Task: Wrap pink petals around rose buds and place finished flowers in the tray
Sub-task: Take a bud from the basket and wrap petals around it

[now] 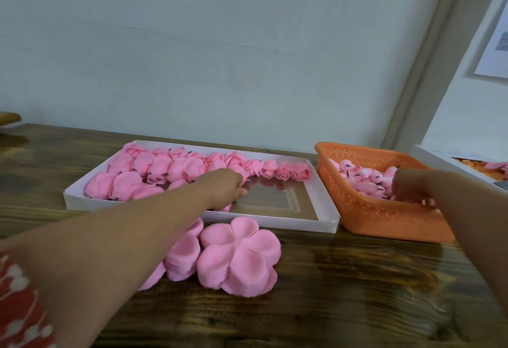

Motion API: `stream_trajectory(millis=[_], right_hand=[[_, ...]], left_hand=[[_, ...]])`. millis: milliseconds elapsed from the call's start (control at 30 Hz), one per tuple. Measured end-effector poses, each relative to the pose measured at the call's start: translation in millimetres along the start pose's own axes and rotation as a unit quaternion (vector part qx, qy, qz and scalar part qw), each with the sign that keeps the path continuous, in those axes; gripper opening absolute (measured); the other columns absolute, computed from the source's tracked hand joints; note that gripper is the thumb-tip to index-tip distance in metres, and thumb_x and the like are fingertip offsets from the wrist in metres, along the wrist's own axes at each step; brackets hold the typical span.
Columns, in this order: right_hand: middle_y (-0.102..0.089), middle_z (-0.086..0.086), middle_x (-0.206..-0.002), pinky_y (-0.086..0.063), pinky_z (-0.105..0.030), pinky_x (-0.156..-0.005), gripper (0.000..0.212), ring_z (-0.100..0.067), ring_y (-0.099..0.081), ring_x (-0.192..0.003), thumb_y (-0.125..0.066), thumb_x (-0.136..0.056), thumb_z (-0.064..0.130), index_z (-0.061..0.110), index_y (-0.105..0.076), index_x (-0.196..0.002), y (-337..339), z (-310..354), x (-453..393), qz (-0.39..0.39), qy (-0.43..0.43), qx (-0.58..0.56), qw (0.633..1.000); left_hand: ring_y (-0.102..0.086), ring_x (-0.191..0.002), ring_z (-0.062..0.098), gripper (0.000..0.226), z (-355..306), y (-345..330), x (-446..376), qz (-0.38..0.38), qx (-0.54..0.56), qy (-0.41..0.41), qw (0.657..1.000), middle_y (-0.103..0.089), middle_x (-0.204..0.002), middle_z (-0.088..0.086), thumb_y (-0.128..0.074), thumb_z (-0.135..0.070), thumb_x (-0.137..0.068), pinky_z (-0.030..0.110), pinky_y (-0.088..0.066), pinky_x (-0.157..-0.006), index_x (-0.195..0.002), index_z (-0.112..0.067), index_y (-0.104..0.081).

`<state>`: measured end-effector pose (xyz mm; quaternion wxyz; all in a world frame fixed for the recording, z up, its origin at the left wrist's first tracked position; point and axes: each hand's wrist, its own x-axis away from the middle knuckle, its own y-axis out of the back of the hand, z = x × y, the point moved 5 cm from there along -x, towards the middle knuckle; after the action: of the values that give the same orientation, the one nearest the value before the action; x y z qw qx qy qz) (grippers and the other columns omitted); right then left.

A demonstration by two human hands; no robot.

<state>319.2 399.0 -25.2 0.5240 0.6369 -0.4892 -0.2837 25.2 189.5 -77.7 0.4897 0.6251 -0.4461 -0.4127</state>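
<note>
At the far left edge a red sleeve (19, 301) with a white sprig print covers the upper arm. The left hand (225, 188) reaches into the shallow white cardboard tray (327, 221), fingers curled down at the tray's glossy brown floor beside the finished flowers (165, 167); whether it grips anything cannot be told. Those flowers, soft matte pink with rounded overlapping petals, fill the tray's left half and run in a row along its far wall, the rightmost ones showing tight spiral centres. In front of the tray, on the dark, glossy wood-grain tabletop (357, 292), lie stacks of flat five-lobed pink petals (239, 254), partly under the left forearm. To the right, just beside the tray, an orange perforated plastic basket (368, 215) holds small pink rose buds (365, 180) with dark stubs. The right hand (409, 185) dips into the basket among them, blurred, so its grip cannot be told.
</note>
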Motion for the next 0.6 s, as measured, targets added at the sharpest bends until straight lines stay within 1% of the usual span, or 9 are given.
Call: stream_trajectory(millis=[33, 100, 167, 200, 300, 367, 400, 500, 600], right_hand=[[-0.058, -0.002, -0.076, -0.048, -0.019, -0.05, 0.031, -0.015, -0.057, -0.064, -0.066, -0.084, 0.03, 0.008, -0.054, -0.102, 2, -1, 1, -0.013, -0.002, -0.007, 1.0], [-0.053, 0.003, -0.069, -0.046, -0.022, -0.062, 0.021, -0.016, -0.055, -0.069, -0.066, -0.084, 0.032, 0.012, -0.06, -0.079, 9, -6, 3, -0.056, -0.006, -0.01, 0.998], [-0.055, 0.003, -0.067, -0.041, -0.023, -0.06, 0.021, -0.014, -0.055, -0.069, -0.065, -0.084, 0.028, 0.016, -0.06, -0.067, 17, -16, 5, -0.096, -0.019, -0.038, 0.994], [-0.058, 0.001, -0.071, -0.041, -0.024, -0.06, 0.016, -0.014, -0.056, -0.07, -0.063, -0.084, 0.024, 0.015, -0.063, -0.071, 21, -20, 7, -0.114, -0.028, -0.055, 0.992], [-0.065, -0.008, -0.083, -0.045, -0.028, -0.067, 0.014, -0.025, -0.06, -0.08, -0.06, -0.083, 0.024, 0.011, -0.066, -0.081, 30, -28, 12, -0.154, -0.063, -0.086, 0.982], [-0.065, -0.013, -0.089, -0.048, -0.032, -0.071, 0.012, -0.03, -0.059, -0.083, -0.058, -0.084, 0.021, 0.01, -0.064, -0.081, 35, -26, 17, -0.179, -0.071, -0.107, 0.976], [-0.064, -0.014, -0.091, -0.049, -0.034, -0.074, 0.011, -0.031, -0.059, -0.085, -0.057, -0.084, 0.018, 0.009, -0.063, -0.082, 38, -23, 18, -0.189, -0.07, -0.11, 0.973], [-0.063, -0.015, -0.092, -0.049, -0.034, -0.074, 0.012, -0.032, -0.058, -0.086, -0.056, -0.084, 0.015, 0.006, -0.065, -0.085, 44, -8, 23, -0.207, -0.053, -0.11, 0.971], [-0.064, -0.016, -0.092, -0.043, -0.03, -0.068, 0.013, -0.032, -0.058, -0.086, -0.055, -0.083, 0.014, 0.006, -0.065, -0.084, 50, 5, 29, -0.221, -0.044, -0.119, 0.967]], left_hand=[[-0.044, -0.074, 0.022, 0.036, -3, 4, 2, -0.01, 0.016, -0.005, 1.0, -0.043, -0.07, -0.001, -0.045, -0.032, -0.1, 0.032, -0.033, -0.064, -0.067, -0.017, -0.04], [-0.044, -0.073, 0.022, 0.035, -8, 18, 10, -0.042, 0.049, -0.023, 0.998, -0.043, -0.069, -0.002, -0.047, -0.029, -0.099, 0.033, -0.036, -0.066, -0.068, -0.014, -0.047], [-0.047, -0.078, 0.02, 0.022, -7, 37, 22, -0.07, 0.04, -0.045, 0.996, -0.049, -0.078, -0.002, -0.055, -0.025, -0.096, 0.032, -0.041, -0.072, -0.082, -0.01, -0.062], [-0.048, -0.078, 0.018, 0.016, -5, 46, 30, -0.067, 0.021, -0.056, 0.996, -0.051, -0.079, -0.002, -0.058, -0.024, -0.093, 0.029, -0.04, -0.07, -0.087, -0.01, -0.065], [-0.048, -0.066, 0.013, 0.007, 15, 57, 59, 0.013, -0.041, -0.068, 0.997, -0.053, -0.066, -0.01, -0.064, -0.018, -0.084, 0.015, -0.034, -0.054, -0.079, -0.015, -0.066], [-0.049, -0.064, 0.008, 0.005, 30, 54, 78, 0.067, -0.067, -0.048, 0.994, -0.058, -0.07, -0.011, -0.065, -0.02, -0.082, 0.011, -0.034, -0.053, -0.086, -0.018, -0.068], [-0.05, -0.066, 0.006, 0.012, 35, 52, 86, 0.083, -0.073, -0.038, 0.993, -0.059, -0.075, -0.011, -0.066, -0.023, -0.082, 0.013, -0.036, -0.055, -0.094, -0.021, -0.069], [-0.055, -0.075, 0.009, 0.024, 40, 47, 98, 0.064, -0.068, -0.037, 0.995, -0.064, -0.086, -0.008, -0.068, -0.025, -0.082, 0.019, -0.039, -0.06, -0.105, -0.025, -0.067], [-0.056, -0.079, 0.014, 0.011, 38, 45, 104, 0.01, -0.073, -0.053, 0.996, -0.065, -0.089, -0.003, -0.065, -0.021, -0.083, 0.026, -0.043, -0.068, -0.092, -0.017, -0.07]])
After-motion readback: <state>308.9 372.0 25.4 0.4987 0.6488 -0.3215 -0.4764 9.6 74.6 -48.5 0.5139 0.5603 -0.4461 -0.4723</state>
